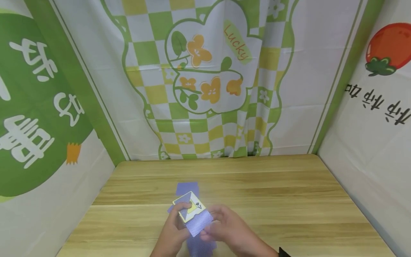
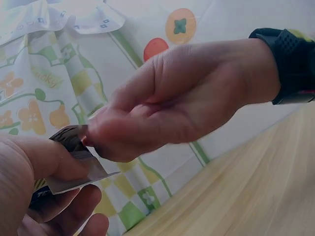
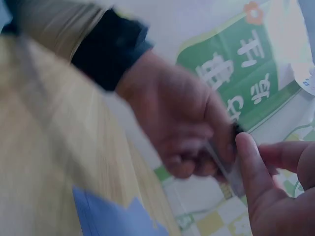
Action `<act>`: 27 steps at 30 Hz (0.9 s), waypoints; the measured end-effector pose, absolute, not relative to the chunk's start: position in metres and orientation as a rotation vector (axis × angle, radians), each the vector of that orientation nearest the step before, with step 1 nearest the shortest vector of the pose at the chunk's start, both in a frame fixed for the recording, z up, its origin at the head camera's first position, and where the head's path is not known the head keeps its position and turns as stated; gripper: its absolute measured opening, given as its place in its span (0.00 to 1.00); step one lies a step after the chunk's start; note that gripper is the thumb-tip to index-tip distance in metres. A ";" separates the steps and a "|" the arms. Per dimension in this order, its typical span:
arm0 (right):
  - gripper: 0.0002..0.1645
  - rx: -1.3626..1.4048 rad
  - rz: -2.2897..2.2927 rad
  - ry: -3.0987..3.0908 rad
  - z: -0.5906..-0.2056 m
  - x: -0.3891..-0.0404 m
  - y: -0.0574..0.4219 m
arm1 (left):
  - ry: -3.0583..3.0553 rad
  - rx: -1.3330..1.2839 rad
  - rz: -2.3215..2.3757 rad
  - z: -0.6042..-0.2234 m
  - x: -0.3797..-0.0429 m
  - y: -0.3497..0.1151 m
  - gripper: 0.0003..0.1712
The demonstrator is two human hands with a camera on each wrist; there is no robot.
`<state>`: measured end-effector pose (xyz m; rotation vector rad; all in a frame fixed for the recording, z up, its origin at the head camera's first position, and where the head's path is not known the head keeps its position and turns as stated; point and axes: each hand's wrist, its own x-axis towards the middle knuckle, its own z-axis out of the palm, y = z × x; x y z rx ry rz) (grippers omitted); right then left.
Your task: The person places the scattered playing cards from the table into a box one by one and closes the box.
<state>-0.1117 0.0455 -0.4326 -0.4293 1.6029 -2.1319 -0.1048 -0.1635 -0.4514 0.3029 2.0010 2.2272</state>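
Above the table, my left hand (image 1: 173,226) grips a small playing card box (image 1: 200,206) with a yellow, white and blue face, its thumb lying across the front. A blue-patterned piece (image 1: 199,223) extends from the notched end of the box; I cannot tell whether it is a flap or cards. At that end the thumb and fingers of my right hand (image 1: 229,226) pinch its edge. The left wrist view shows the right hand (image 2: 167,98) meeting a dark raised flap (image 2: 71,137) of the box. Curled fingers of the left hand (image 3: 172,113) support the box in the right wrist view.
Blue-backed playing cards (image 1: 187,188) lie on the wooden table (image 1: 273,200) behind the box, and more blue cards (image 1: 202,247) lie under the hands toward the near edge. Printed cloth (image 1: 205,135) hangs behind the table and at both sides.
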 end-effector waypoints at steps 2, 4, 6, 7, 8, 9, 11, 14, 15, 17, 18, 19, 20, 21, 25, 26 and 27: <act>0.27 -0.439 -2.110 1.760 -0.433 -0.115 0.044 | 2.043 0.271 2.162 -0.451 -0.104 -0.163 0.36; 0.25 -0.446 -2.056 1.945 -0.433 -0.118 0.044 | 2.091 0.221 2.083 -0.450 -0.103 -0.163 0.36; 0.23 -0.444 -1.998 2.094 -0.434 -0.121 0.043 | 2.137 0.185 2.014 -0.449 -0.101 -0.163 0.37; 0.23 -0.440 -1.974 2.141 -0.435 -0.122 0.043 | 2.170 0.164 1.982 -0.449 -0.100 -0.163 0.37; 0.23 -0.437 -1.962 2.165 -0.435 -0.122 0.043 | 2.154 0.166 1.996 -0.449 -0.100 -0.163 0.37; 0.22 -0.436 -1.952 2.178 -0.436 -0.123 0.043 | 2.139 0.164 2.011 -0.449 -0.100 -0.163 0.37; 0.21 -0.433 -1.944 2.183 -0.437 -0.123 0.042 | 2.135 0.171 2.025 -0.448 -0.099 -0.163 0.37; 0.18 -0.437 -1.920 2.204 -0.438 -0.124 0.041 | 2.092 0.176 2.067 -0.447 -0.100 -0.165 0.37; 0.17 -0.443 -1.907 2.216 -0.439 -0.124 0.041 | 2.094 0.180 2.076 -0.447 -0.100 -0.165 0.37; 0.15 -0.453 -1.879 2.245 -0.441 -0.124 0.041 | 2.074 0.182 2.122 -0.446 -0.101 -0.168 0.36; 0.14 -0.459 -1.865 2.260 -0.442 -0.125 0.041 | 2.052 0.192 2.158 -0.445 -0.101 -0.169 0.36; 0.14 -0.463 -1.854 2.272 -0.443 -0.125 0.041 | 2.046 0.197 2.183 -0.445 -0.102 -0.171 0.36; 0.13 -0.469 -1.838 2.290 -0.445 -0.125 0.042 | 2.034 0.201 2.214 -0.444 -0.102 -0.173 0.35; 0.12 -0.474 -1.820 2.306 -0.447 -0.126 0.042 | 2.013 0.203 2.249 -0.443 -0.103 -0.175 0.35; 0.09 -0.533 -1.672 2.408 -0.457 -0.129 0.045 | 2.002 0.200 2.327 -0.440 -0.103 -0.183 0.33; 0.09 -0.560 -1.603 2.452 -0.460 -0.130 0.045 | 2.008 0.189 2.337 -0.439 -0.102 -0.185 0.33; 0.09 -0.582 -1.533 2.489 -0.462 -0.131 0.046 | 2.019 0.182 2.343 -0.438 -0.102 -0.186 0.33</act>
